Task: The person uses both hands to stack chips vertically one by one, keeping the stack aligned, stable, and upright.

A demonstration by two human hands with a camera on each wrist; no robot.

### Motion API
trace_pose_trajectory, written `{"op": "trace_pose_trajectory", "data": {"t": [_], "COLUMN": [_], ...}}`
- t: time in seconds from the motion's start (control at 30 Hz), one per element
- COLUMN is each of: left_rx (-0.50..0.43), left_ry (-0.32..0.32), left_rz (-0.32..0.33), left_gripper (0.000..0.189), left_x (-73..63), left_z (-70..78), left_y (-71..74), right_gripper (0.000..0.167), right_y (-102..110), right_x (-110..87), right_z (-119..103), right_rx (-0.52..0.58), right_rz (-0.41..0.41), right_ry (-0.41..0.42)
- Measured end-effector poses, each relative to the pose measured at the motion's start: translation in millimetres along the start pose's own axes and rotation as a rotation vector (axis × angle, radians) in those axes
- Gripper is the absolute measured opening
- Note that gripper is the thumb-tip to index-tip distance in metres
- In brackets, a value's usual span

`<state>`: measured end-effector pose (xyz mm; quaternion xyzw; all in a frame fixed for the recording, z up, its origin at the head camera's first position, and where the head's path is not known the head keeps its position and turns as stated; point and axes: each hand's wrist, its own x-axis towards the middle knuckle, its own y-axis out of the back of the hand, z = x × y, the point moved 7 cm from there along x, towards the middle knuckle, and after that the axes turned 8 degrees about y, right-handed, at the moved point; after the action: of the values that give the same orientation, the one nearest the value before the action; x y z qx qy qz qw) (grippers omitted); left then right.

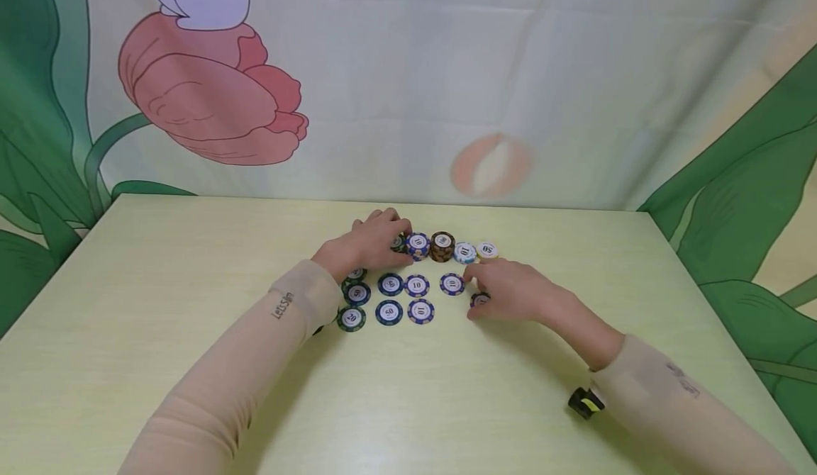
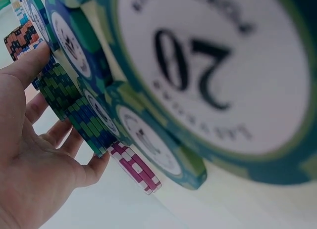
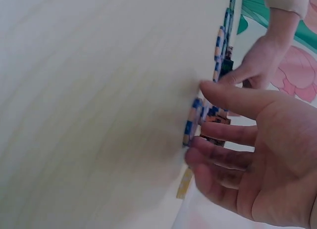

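Note:
My left hand [image 1: 373,239] reaches to the back row of poker chips, its fingers behind and thumb in front of the stacked green poker chips [image 2: 59,93]. In the left wrist view, the fingers lie along the far side of these stacks. My right hand [image 1: 513,289] curls its thumb and fingers around a blue-edged poker chip [image 3: 192,122] at the right end of the front chips. That hand partly covers the chip in the head view. Just left of the right hand's fingertips is a blue-and-cream chip [image 1: 452,284].
The back row continues right with a blue stack [image 1: 418,245], a brown stack [image 1: 442,247], a light-blue chip [image 1: 465,252] and a yellow-edged chip [image 1: 487,249]. Nearer lie several loose chips, including a green 20 chip [image 1: 352,318]. A maroon stack [image 2: 134,168] stands beside the green ones.

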<state>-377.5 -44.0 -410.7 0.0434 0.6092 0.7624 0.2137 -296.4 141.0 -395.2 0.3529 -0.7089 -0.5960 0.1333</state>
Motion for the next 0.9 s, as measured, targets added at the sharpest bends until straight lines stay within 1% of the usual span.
{"op": "trace_pose_trajectory", "data": {"t": [0.07, 0.27, 0.37, 0.6, 0.8, 0.9], "left_rx": [0.004, 0.01, 0.016, 0.02, 0.021, 0.022], "left_ry": [0.002, 0.011, 0.012, 0.015, 0.011, 0.011], "left_rz": [0.0, -0.008, -0.007, -0.003, -0.005, -0.007], "left_gripper": [0.056, 0.058, 0.059, 0.06, 0.059, 0.059], "left_x": [-0.2, -1.0, -0.9, -1.4, -1.6, -1.4], "left_z": [0.5, 1.1, 0.9, 0.7, 1.6, 2.6], "left_y": [0.2, 1.5, 1.5, 3.2, 2.6, 1.2], "right_gripper": [0.049, 0.033, 0.03, 0.026, 0.03, 0.031], "right_y": [0.4, 1.8, 2.0, 4.5, 0.6, -0.7], "right_x": [-3.5, -6.9, -6.4, -1.9, 0.0, -0.5], "right_z": [2.8, 5.5, 5.8, 1.1, 1.6, 2.5], "right_rx": [-0.001, 0.002, 0.002, 0.007, 0.017, 0.025], "right_rz": [-0.009, -0.007, -0.006, -0.014, -0.033, -0.024], "right_ry": [-0.004, 0.035, 0.048, 0.105, 0.086, 0.085]}}
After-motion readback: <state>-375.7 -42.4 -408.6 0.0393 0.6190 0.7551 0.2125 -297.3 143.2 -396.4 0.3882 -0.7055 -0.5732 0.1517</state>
